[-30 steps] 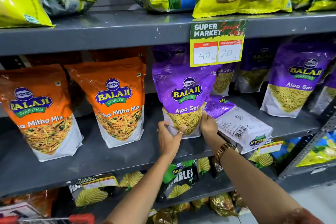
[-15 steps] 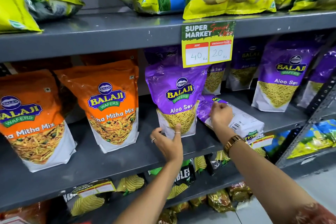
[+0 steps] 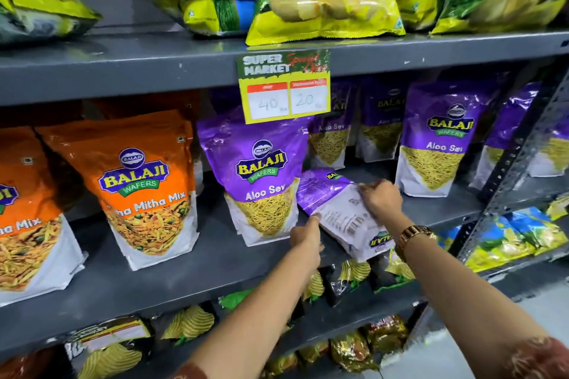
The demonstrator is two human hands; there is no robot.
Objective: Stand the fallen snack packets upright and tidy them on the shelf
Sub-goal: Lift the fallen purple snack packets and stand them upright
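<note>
**One fallen packet left to raise**

Two hands are on the job here. Your right hand has its fingers closed on the far side of the fallen purple-and-white foil Aloo Sev packet, which lies back-up with its barcode showing and its bottom end poking out over the front lip of the grey metal shelf. Your left hand reaches in to the packet's near-left edge, fingertips touching it or just short of it; whether it actually grips yet cannot be told.

To do this step well, get the left fingers under that edge, then swing the white bottom end down and back so the printed front faces you. Set its base flat just to the right of the upright purple Aloo Sev pouch beside your left hand, in the gap before the next standing purple pouch beyond your right hand. Foil is likely slippery and the contents shift, so pinch firmly and settle the base before you let go.
</note>
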